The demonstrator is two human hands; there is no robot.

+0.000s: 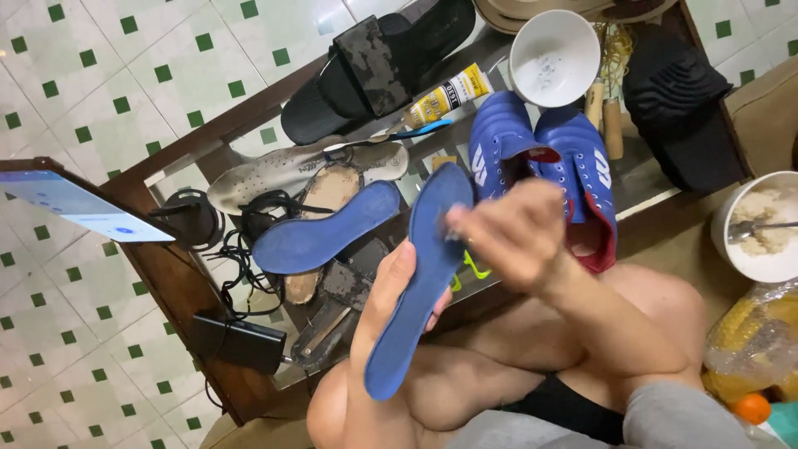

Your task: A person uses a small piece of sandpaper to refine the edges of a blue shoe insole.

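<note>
Seemingly, a glass-topped table [657, 179] stands on green-dotted floor tiles [108, 66].

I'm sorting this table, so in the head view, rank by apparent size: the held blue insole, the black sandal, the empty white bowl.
1. Black sandal and held blue insole: look alike; the insole is nearer the camera, so unsure.
2. Empty white bowl: clearly smallest.

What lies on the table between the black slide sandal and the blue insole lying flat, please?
In the head view, a grey perforated insole lies between the black sandal and the flat blue insole.
</note>
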